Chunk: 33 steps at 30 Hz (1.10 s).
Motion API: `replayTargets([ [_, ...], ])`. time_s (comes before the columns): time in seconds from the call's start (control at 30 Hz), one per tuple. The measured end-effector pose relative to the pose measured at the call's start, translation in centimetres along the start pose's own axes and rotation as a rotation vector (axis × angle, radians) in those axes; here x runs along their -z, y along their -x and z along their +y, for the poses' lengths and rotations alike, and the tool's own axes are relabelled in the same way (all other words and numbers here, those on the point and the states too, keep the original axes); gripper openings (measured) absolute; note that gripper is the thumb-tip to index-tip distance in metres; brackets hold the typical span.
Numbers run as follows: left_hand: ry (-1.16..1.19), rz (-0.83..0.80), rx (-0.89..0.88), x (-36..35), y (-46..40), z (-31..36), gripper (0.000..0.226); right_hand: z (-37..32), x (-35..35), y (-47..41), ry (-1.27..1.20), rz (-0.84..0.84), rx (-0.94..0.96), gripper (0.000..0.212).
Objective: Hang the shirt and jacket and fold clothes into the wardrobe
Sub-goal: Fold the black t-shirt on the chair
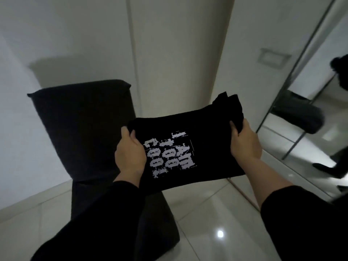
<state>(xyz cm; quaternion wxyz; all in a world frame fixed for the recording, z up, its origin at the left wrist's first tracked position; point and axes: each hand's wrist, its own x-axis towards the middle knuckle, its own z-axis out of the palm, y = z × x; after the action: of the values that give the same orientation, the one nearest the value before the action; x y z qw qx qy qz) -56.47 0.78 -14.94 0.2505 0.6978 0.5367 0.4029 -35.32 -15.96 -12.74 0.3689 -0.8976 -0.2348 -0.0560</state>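
A folded black T-shirt [188, 140] with a white, blotchy printed graphic [169, 157] is held up in the air between the two hands, above the glossy tiled floor [207, 213] and in front of a closed white wardrobe door [178, 53]. The left hand [130, 153] grips the shirt's left edge, thumb curled over the top face beside the print and fingers out of sight beneath. The right hand [244, 142] grips the right edge, its thumb pressing a bunched fold of fabric while the other fingers wrap under it. The shirt lies nearly flat, print side up, stretched between the hands with its long axis running left to right and tilted so the right end sits higher in the frame. At that far right corner several layers of cloth [229, 104] stick up past the right hand. The printed letters read sideways, their tops toward the right hand. Both forearms wear black sleeves [94, 223].

Left of and behind the shirt stands a dark upholstered chair [82, 129], with its seat passing under the left arm. On the right a mirrored sliding door [301, 119] reflects dark shapes and the floor; a recessed handle [271, 57] sits on the white panel beside it.
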Motion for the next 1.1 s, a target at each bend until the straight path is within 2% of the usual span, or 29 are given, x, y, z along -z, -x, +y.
replayTargets([
  [0.13, 0.048, -0.143, -0.185, -2.7, 2.0, 8.9, 0.017, 4.0, 8.8, 0.2, 0.018, 0.161, -0.197, 0.043],
  [0.33, 0.130, -0.364, -0.330, -8.9, 9.3, 20.2, 0.021, 12.6, 20.0, 1.1, 0.129, 0.366, -0.435, 0.042],
  [0.6, 0.209, -0.648, -0.528, -17.6, 22.8, 30.2, 0.017, 25.2, 31.2, 5.4, 0.201, 0.545, -0.627, 0.049],
  [0.87, 0.275, -0.832, -0.625, -24.7, 36.2, 37.3, 0.012, 37.6, 39.9, 8.1, 0.303, 0.623, -0.813, 0.048],
  [1.1, 0.263, -0.935, -0.688, -32.8, 43.3, 43.0, 0.020, 46.4, 44.0, 5.9, 0.314, 0.619, -0.951, 0.043],
])
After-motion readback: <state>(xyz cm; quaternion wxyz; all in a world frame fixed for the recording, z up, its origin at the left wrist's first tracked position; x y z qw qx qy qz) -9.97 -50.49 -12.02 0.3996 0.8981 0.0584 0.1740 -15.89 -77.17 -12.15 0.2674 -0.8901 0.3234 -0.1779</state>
